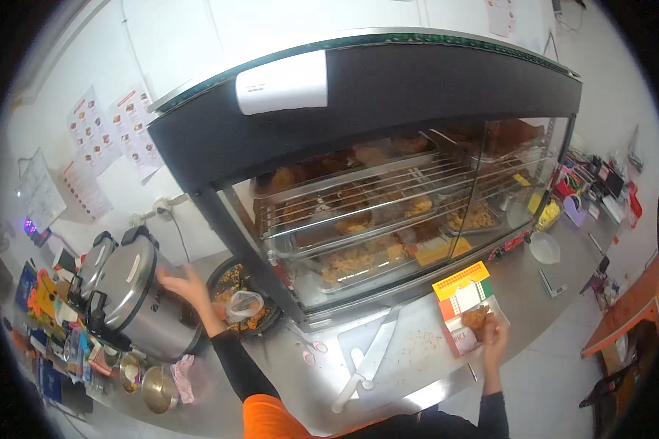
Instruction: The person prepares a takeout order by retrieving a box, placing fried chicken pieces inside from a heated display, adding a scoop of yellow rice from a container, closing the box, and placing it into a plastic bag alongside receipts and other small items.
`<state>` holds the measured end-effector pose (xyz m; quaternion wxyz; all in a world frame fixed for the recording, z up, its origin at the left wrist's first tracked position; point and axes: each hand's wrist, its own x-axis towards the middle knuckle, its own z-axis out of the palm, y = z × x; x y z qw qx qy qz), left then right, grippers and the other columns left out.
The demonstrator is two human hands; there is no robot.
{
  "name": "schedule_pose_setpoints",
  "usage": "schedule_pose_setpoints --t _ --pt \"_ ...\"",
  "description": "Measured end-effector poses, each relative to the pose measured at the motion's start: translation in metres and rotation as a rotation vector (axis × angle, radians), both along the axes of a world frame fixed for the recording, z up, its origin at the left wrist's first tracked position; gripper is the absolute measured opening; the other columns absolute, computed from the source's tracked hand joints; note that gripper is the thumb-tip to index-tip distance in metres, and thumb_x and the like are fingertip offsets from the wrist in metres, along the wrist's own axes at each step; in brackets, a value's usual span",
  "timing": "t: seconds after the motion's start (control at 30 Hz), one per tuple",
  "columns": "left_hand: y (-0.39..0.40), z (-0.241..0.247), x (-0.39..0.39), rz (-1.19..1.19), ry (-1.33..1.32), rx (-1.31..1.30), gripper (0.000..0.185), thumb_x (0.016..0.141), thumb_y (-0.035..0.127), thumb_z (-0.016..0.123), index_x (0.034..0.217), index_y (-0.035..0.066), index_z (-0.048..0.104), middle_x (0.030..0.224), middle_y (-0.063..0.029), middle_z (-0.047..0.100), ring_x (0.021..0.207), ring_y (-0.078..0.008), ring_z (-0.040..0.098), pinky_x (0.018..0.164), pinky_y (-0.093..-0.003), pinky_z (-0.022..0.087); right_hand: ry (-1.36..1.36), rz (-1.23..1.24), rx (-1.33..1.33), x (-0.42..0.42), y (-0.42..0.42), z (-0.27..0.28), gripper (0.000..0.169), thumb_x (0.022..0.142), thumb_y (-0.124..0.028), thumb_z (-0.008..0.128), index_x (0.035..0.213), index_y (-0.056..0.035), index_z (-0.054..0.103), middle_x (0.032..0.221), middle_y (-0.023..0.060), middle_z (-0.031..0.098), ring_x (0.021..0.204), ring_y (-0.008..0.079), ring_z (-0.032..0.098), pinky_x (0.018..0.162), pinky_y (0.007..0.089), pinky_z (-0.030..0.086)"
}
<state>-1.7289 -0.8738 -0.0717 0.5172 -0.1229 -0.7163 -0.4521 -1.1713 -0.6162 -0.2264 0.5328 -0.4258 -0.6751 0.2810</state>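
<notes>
My left hand (185, 286) reaches out beside the large steel rice cooker (143, 288), fingers spread and slightly blurred, holding nothing. Whether it touches the cooker, I cannot tell. On the right, my right hand (494, 336) curls at the right edge of an open paper food box (448, 307). Inside the box lie a piece of fried chicken (475, 317) and a wrapped packet (464, 340) that bears writing. The fingertips meet the box wall and chicken closely; which of them they grip is unclear. A large knife (381, 340) rests on the white cutting board (412, 332) between my arms.
A glass food warmer (362, 104) with trays of fried food stands behind the board. Pink-handled scissors (314, 351) lie left of the board. A black pan (218, 274) holds crumbs and a plastic bag (245, 306). Metal bowls (159, 390) and a pink cloth (183, 378) sit front left.
</notes>
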Motion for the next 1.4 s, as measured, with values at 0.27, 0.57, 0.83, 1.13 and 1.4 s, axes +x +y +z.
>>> schedule_pose_setpoints --t 0.27,0.57,0.83,1.13,1.4 --pt "0.122 0.264 0.179 -0.900 0.199 0.015 0.071 0.078 0.028 0.060 0.119 -0.004 0.012 0.083 -0.0157 0.061 0.065 -0.0146 0.055 0.064 -0.0212 0.043 -0.349 -0.298 -0.196 0.089 0.136 -0.125 0.030 0.082 -0.022 0.048 0.097 0.0011 0.057 0.091 0.0192 0.059 0.085 0.0302 0.057 0.074 0.0364 0.044" --pt "0.194 0.170 0.266 -0.985 -0.058 -0.144 0.035 0.079 0.009 0.050 0.114 0.001 0.049 0.107 -0.0099 0.052 0.099 -0.0164 0.049 0.085 -0.0260 0.037 -0.598 0.196 -0.257 0.080 0.123 -0.082 0.027 0.083 -0.024 0.043 0.091 -0.0018 0.057 0.083 0.0214 0.057 0.081 0.0380 0.054 0.071 0.0416 0.042" --pt "0.252 -0.021 0.432 -1.368 -0.570 -0.250 0.052 0.075 -0.001 0.050 0.125 0.000 0.035 0.126 -0.0125 0.039 0.109 -0.0162 0.042 0.083 -0.0248 0.039 -0.475 0.095 -0.408 0.142 0.160 -0.067 0.023 0.083 -0.017 0.041 0.087 -0.0001 0.056 0.080 0.0236 0.056 0.078 0.0396 0.053 0.070 0.0444 0.042" --pt "0.351 -0.111 0.580 -1.426 -0.940 0.023 0.053 0.077 -0.003 0.051 0.126 -0.002 0.031 0.127 -0.0117 0.037 0.109 -0.0167 0.042 0.089 -0.0246 0.035 -0.219 0.053 -0.467 0.312 0.239 -0.114 0.024 0.083 -0.019 0.043 0.088 0.0018 0.056 0.077 0.0193 0.056 0.071 0.0321 0.054 0.061 0.0384 0.044" --pt "0.482 -0.145 0.650 -1.466 -0.710 -0.416 0.059 0.072 0.001 0.057 0.126 -0.003 0.031 0.130 -0.0159 0.033 0.120 -0.0235 0.032 0.098 -0.0307 0.024 -0.043 -0.061 -0.706 0.461 0.348 -0.060 0.029 0.086 -0.021 0.042 0.097 0.0030 0.054 0.069 0.0082 0.057 0.055 0.0150 0.058 0.041 0.0264 0.050"
